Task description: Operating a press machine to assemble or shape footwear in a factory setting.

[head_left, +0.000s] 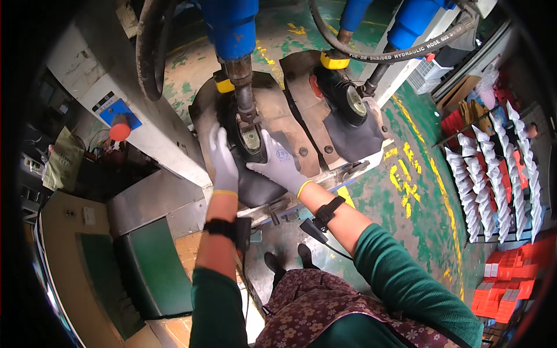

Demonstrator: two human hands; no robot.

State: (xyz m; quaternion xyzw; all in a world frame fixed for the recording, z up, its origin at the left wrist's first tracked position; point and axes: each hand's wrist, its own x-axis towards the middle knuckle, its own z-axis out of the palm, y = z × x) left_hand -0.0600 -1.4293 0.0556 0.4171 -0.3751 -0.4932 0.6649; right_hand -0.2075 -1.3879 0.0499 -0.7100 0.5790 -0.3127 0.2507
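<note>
A black shoe [259, 155] sits under the metal press rod [246, 101] of the left station, its heel end toward me and its pale insole showing. White gloves with yellow cuffs cover my hands. My left hand [224, 162] lies along the shoe's left side, fingers stretched out and pointing away from me. On the other side, my right hand [279, 165] cups the heel, thumb near its back and fingers along the side. Much of the shoe's front is hidden beneath the press. A second black laced shoe [347, 98] sits in the right station.
Blue cylinders [231, 26] and a thick black hose [400, 56] hang over the stations. A red button [120, 129] sits on the left white post. To the right stand a rack of white-wrapped items [493, 180] and stacked red boxes [505, 278].
</note>
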